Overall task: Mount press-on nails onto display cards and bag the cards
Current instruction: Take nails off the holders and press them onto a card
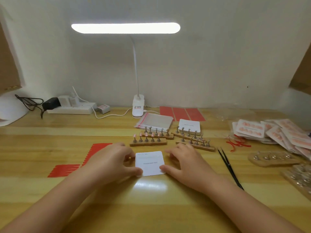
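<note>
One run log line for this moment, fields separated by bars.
left hand: holds card | right hand: holds card | nails: on stand

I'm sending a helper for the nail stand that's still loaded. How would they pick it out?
Start at the white lamp base clipped at the table's back edge and come toward the card between the hands. The wooden stand just behind that card is it: only its pegs carry pink nails, while the neighbouring stands' pegs are bare.

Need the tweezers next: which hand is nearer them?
Right. The right hand holds the card's right edge, just left of the black tweezers; the left hand sits across the card.
</note>
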Demonstrator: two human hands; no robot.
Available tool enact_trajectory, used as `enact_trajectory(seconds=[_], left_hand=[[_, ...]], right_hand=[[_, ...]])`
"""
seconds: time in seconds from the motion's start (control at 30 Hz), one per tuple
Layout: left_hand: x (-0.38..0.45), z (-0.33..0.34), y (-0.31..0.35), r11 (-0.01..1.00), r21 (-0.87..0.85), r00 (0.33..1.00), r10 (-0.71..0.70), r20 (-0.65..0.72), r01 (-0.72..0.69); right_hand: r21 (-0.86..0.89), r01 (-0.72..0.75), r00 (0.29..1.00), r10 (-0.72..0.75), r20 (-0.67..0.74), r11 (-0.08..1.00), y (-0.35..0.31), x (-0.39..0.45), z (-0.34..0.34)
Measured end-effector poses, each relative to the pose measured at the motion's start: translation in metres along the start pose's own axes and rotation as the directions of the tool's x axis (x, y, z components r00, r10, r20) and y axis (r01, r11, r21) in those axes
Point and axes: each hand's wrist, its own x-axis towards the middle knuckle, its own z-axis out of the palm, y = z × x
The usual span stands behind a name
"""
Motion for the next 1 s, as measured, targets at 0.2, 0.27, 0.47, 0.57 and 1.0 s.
enact_trajectory(seconds=[0.2,0.27,0.47,0.57,1.0], left_hand=[[0.007,0.009,-0.006,0.977,-0.212,0.992,-0.027,-0.127,-0.001],[0.017,0.012,-0.011,0.934,-0.357,0.942,-0.140,-0.306,0.023],[0.040,0.025,-0.017,0.920,-0.380,0.981,-0.153,-0.118,0.098],[0.048,0.022,-0.020,0.929,-0.361,0.984,-0.135,-0.118,0.084],[0.034,0.026,-0.020,0.913,-0.382,0.924,-0.013,-0.383,-0.145]], right_hand=[[0.080,0.072,0.994,-0.065,-0.088,0.994,0.002,-0.002,0.004],[0.105,0.077,0.992,-0.066,-0.109,0.991,0.001,-0.002,0.005],[-0.007,0.115,0.987,-0.116,-0.113,0.993,-0.001,-0.003,0.006],[-0.043,0.118,0.986,-0.122,-0.115,0.992,-0.002,-0.003,0.007],[0.124,0.082,0.986,-0.063,-0.154,0.989,0.004,-0.002,0.008]])
